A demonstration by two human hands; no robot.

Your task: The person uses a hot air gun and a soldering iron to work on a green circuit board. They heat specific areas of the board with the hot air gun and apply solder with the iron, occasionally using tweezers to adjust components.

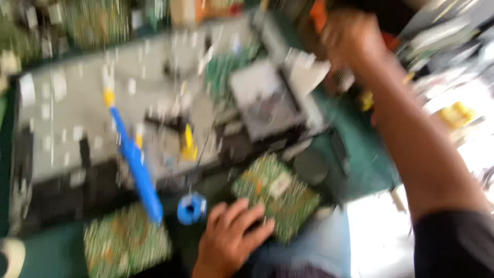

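Left hand (231, 234): fingers spread, laid flat on edge of green board (275, 195), nothing gripped.
Right hand (350, 33): raised far over tabletop (355, 154); closed on sth orange? can't be told, blur.
Board: lies front-centre, beside blue spool (192, 208).
Progress: blue iron (136, 164) left untouched on grey chassis (77, 113); no soldering seen underway.
Hidden: all motion-blurred; board details unreadable, right hand's fingers not made out.
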